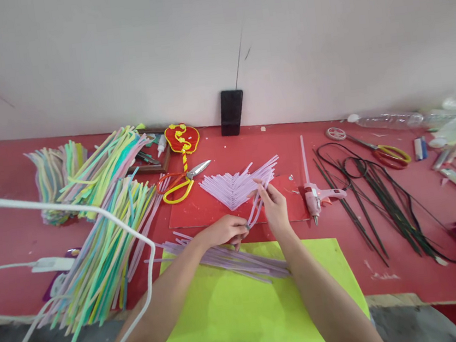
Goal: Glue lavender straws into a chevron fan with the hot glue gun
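My left hand [228,229] is closed at the lower end of a few lilac pipe cleaners [254,209]. Higher up on the same stems, the fingers of my right hand [273,201] pinch them. Just behind my hands, a V-shaped fan of lilac pipe cleaners [230,188] lies on a red board [186,215]. Beneath my left hand, a loose bunch of lilac pipe cleaners [238,263] rests across a yellow-green sheet [243,306]. My fingers partly cover the held stems, so their exact number is unclear.
Scissors [182,186] and multicoloured pipe cleaners [96,246] lie left, behind a white tube frame [151,256]. A pink glue gun [315,196], dark green stems [392,207], a black cable [416,215] and more scissors [391,155] are right. A phone [232,113] leans on the wall.
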`<state>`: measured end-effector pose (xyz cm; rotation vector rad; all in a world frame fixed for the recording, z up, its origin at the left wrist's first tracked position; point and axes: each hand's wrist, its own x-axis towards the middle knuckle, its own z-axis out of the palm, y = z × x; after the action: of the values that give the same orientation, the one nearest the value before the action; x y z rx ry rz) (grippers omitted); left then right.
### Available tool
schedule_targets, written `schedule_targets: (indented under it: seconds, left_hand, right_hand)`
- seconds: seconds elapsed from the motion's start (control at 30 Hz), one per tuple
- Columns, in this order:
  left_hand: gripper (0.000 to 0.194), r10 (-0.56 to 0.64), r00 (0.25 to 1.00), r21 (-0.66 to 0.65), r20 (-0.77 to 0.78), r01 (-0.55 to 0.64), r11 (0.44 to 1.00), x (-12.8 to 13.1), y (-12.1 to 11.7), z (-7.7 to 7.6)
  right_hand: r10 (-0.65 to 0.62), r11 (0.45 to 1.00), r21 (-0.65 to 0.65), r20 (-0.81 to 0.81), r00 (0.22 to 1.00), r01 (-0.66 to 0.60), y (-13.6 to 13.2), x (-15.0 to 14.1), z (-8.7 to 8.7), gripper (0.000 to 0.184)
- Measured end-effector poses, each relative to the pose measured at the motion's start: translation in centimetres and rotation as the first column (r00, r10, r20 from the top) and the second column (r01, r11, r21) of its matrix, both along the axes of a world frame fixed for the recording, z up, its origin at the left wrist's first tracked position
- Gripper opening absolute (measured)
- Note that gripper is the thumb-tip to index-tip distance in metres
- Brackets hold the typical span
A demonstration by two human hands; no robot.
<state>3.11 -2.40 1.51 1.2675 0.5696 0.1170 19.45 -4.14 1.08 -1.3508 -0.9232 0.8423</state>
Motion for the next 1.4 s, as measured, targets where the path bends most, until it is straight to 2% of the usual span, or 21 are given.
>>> schedule_targets:
  seconds: [0.13, 0.33, 0.4, 0.47, 0.57, 0.67, 0.8, 0.87, 0.97, 1.07, 1.2, 1.27, 1.3, 1.37, 1.4]
  left_hand:
    - [0.036, -0.036, 0.999, 0.000, -0.023, 0.036, 0.999, 0.0, 0.0, 0.3]
    - [0.036, -0.024, 1.000, -0.001, 0.013, 0.024, 1.000, -0.1, 0.1, -0.1]
    - [0.037, 0.011, 0.999, -0.011, 0.045, -0.011, 1.000, 0.0, 0.2, -0.3]
    - [0.039, 0.075, 0.993, -0.024, 0.097, -0.073, 0.997, 0.0, 0.2, -0.4]
    - [0.037, 0.177, 0.971, -0.045, 0.162, -0.172, 0.984, 0.1, 0.4, -0.3]
    - [0.035, 0.270, 0.942, -0.095, 0.196, -0.256, 0.962, 0.1, 0.7, -0.2]
    - [0.035, 0.378, 0.890, -0.204, 0.254, -0.333, 0.921, 0.1, 0.8, -0.2]
    - [0.034, 0.365, 0.895, -0.229, 0.257, -0.311, 0.923, 0.0, 0.7, -0.2]
    - [0.035, 0.279, 0.928, -0.239, 0.248, -0.220, 0.946, -0.2, 0.7, 0.1]
    - [0.037, 0.210, 0.944, -0.237, 0.256, -0.149, 0.960, -0.3, 0.7, 0.2]
    - [0.039, 0.233, 0.927, -0.230, 0.293, -0.168, 0.958, -0.2, 0.8, -0.2]
    - [0.044, 0.249, 0.925, -0.175, 0.288, -0.205, 0.963, 0.0, 0.8, -0.5]
    - [0.046, 0.262, 0.926, -0.108, 0.272, -0.241, 0.964, 0.0, 0.8, -0.5]
    - [0.045, 0.305, 0.929, 0.129, 0.210, -0.336, 0.933, 0.0, 0.7, -0.4]
    - [0.041, 0.331, 0.929, 0.286, 0.165, -0.366, 0.886, 0.0, 0.6, -0.3]
  right_hand:
    - [-0.034, 0.999, 0.003, 0.077, 0.996, 0.034, 0.1, 0.4, -0.1, 0.041]
    - [-0.045, 0.999, 0.009, 0.104, 0.994, 0.044, -0.1, 0.8, -0.1, 0.041]
    - [-0.057, 0.998, 0.013, 0.095, 0.994, 0.056, -0.1, 0.9, 0.2, 0.040]
    - [-0.036, 0.999, 0.021, 0.020, 0.999, 0.035, -0.1, 0.9, 0.5, 0.042]
    - [0.067, 0.998, 0.016, -0.169, 0.983, -0.066, 0.0, 0.8, 0.9, 0.045]
    - [0.212, 0.974, -0.005, -0.324, 0.922, -0.225, -0.2, 0.3, 1.1, 0.045]
    - [0.429, 0.877, 0.006, -0.459, 0.778, -0.480, -0.7, -0.4, 1.0, 0.051]
    - [0.470, 0.841, 0.004, -0.501, 0.727, -0.541, -0.8, -0.6, 0.8, 0.050]
    - [0.467, 0.833, -0.013, -0.519, 0.716, -0.553, -0.9, -0.7, 0.5, 0.040]
    - [0.465, 0.835, -0.032, -0.492, 0.736, -0.549, -0.7, -0.8, 0.4, 0.038]
    - [0.413, 0.883, -0.028, -0.428, 0.804, -0.469, -0.5, -0.8, 0.6, 0.039]
    - [0.379, 0.910, -0.013, -0.381, 0.843, -0.415, -0.4, -0.8, 0.6, 0.038]
    - [0.365, 0.919, -0.012, -0.354, 0.861, -0.394, -0.3, -0.8, 0.5, 0.038]
    - [0.345, 0.929, -0.023, -0.298, 0.890, -0.368, -0.2, -0.8, 0.2, 0.037]
    - [0.341, 0.932, -0.029, -0.269, 0.901, -0.361, -0.2, -0.7, 0.0, 0.037]
